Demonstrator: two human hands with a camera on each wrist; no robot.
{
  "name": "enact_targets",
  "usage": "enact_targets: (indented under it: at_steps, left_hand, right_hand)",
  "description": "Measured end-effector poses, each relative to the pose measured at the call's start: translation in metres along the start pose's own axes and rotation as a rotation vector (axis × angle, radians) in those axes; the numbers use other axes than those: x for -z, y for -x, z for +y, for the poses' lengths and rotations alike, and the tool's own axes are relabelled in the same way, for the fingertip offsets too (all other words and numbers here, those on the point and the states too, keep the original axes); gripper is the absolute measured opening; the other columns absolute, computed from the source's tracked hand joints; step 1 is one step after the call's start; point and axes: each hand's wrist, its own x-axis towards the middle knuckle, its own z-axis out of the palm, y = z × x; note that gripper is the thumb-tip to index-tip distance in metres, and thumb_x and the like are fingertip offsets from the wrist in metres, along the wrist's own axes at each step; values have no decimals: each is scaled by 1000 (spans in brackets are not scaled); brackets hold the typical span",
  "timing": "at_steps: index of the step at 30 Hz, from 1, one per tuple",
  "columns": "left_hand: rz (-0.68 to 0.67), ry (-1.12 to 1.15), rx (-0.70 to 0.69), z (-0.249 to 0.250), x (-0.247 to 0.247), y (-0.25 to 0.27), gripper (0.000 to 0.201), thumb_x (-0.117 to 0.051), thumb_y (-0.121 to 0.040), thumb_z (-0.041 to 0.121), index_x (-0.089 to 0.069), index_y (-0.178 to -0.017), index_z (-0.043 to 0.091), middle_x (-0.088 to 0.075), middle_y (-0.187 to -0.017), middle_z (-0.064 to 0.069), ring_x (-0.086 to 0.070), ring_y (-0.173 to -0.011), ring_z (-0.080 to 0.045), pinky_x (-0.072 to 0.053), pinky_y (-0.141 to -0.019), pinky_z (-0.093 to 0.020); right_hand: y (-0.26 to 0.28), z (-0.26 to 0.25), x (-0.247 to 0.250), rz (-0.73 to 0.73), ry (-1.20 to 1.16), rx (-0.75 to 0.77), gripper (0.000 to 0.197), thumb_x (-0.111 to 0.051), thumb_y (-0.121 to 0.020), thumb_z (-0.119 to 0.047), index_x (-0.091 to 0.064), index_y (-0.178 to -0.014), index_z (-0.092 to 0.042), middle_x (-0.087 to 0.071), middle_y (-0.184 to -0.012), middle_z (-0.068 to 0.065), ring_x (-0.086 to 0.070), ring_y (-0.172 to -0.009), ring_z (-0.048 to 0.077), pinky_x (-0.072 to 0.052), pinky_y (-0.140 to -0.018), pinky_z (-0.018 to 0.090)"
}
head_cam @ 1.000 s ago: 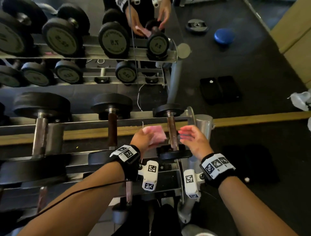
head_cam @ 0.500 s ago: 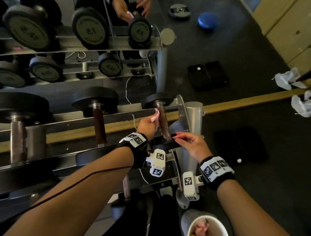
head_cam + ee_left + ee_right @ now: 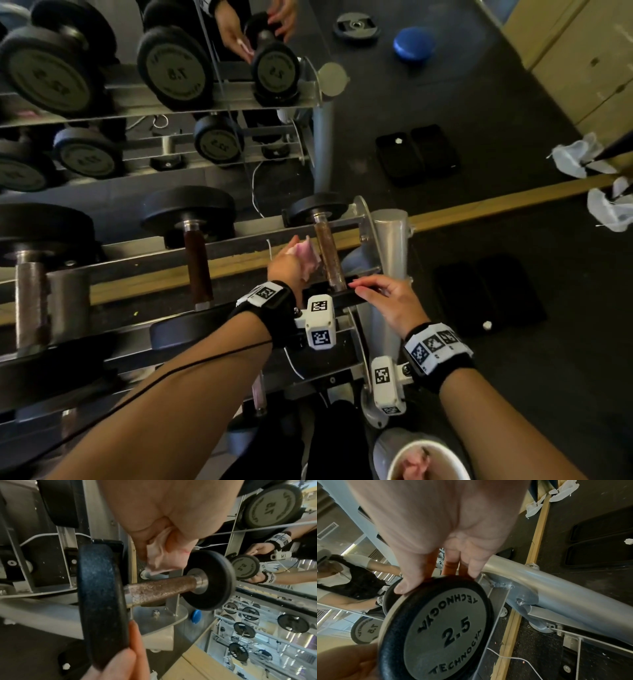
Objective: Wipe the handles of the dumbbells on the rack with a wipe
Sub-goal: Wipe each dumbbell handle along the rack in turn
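Item: smallest dumbbell (image 3: 325,246), right end of rack (image 3: 390,274); my right hand (image 3: 387,301) grips its near plate (image 3: 440,626) to steady it; my left hand (image 3: 287,265) clutches pink wipe (image 3: 308,255) beside the rusty handle (image 3: 159,589), poised to wipe.

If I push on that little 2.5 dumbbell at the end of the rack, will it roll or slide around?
The dumbbell would probably roll: its end plates are round. It likely feels dense for its size, being metal marked 2.5. The handle looks rough and rusty, so the wipe may drag rather than slip. The right hand on the near plate should steady it.
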Motion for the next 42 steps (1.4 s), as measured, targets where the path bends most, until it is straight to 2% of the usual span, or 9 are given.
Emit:
enact_targets:
  at_steps: [2, 6, 9, 17, 21, 27, 34, 39, 42]
  left_hand:
    - [-2, 8, 17, -2, -4, -4, 39, -47, -101, 10, -53, -140, 17, -62, -133, -14, -60, -120, -28, -46, -101, -39]
    - [-90, -38, 27, -11, -6, 1, 32, -50, -102, 24, -62, -131, 17, -70, -99, -5, -68, -71, -9, -54, -60, -22]
    - [-144, -48, 28, -21, 0, 9, 30, -48, -103, 21, -64, -128, 15, -71, -111, -11, -70, -95, -19, -56, -76, -31]
    - [-110, 220, 0, -15, 18, 5, 34, -50, -95, 0, -65, -119, 19, -75, -105, -14, -72, -99, -27, -60, -74, -32]
    - [-120, 122, -19, -12, 13, -1, 30, -54, -96, 7, -64, -119, 24, -74, -109, -10, -71, -102, -25, -59, -78, -33]
    - [-114, -31, -35, -8, -8, -8, 30, -49, -102, 14, -59, -129, 6, -67, -107, -12, -64, -94, -20, -53, -88, -33]
    - [-166, -220, -100, -25, 9, 12, 29, -53, -99, 8, -63, -126, 8, -74, -103, -9, -71, -93, -19, -56, -84, -30]
    - [-96, -112, -7, -15, 13, 9, 41, -48, -100, 2, -46, -136, 23, -76, -105, -9, -74, -93, -22, -58, -61, -27]
    - [-73, -309, -5, -6, 4, -1, 35, -42, -105, 29, -53, -136, 16, -68, -120, -13, -63, -100, -17, -44, -66, -23]
  right_hand:
    - [-1, 1, -1, 0, -13, 2, 14, -69, -89, -12, -76, -100, -18, -74, -102, -2, -67, -100, 8, -49, -90, 16]
    - [-2, 3, -1, -2, -29, 13, 14, -69, -89, -12, -76, -95, -23, -74, -100, -4, -68, -98, 6, -50, -88, 16]
    - [-3, 4, -2, 0, -28, 33, 17, -70, -88, -11, -75, -91, -27, -74, -97, -6, -67, -96, 5, -47, -83, 10]
    - [-2, 6, 0, -21, -23, 27, 15, -70, -88, -16, -75, -94, -29, -74, -101, -4, -67, -101, 9, -49, -96, 28]
    - [-3, 8, 0, -21, -13, 28, 17, -71, -88, -19, -76, -90, -35, -74, -102, -6, -67, -102, 10, -50, -99, 36]
    - [-4, 9, 0, -18, -21, 37, 17, -73, -86, -22, -77, -88, -38, -74, -100, -9, -67, -100, 8, -49, -98, 33]
    - [-5, 13, 0, -32, -53, 64, 22, -72, -87, -19, -77, -86, -41, -74, -97, -10, -67, -98, 9, -50, -91, 28]
    - [-7, 13, 1, -42, -36, 45, 20, -72, -87, -21, -76, -87, -41, -73, -98, -11, -67, -98, 7, -49, -92, 28]
    - [-6, 12, 0, -40, -24, 44, 22, -72, -86, -22, -76, -86, -44, -73, -97, -13, -66, -99, 7, -49, -97, 33]
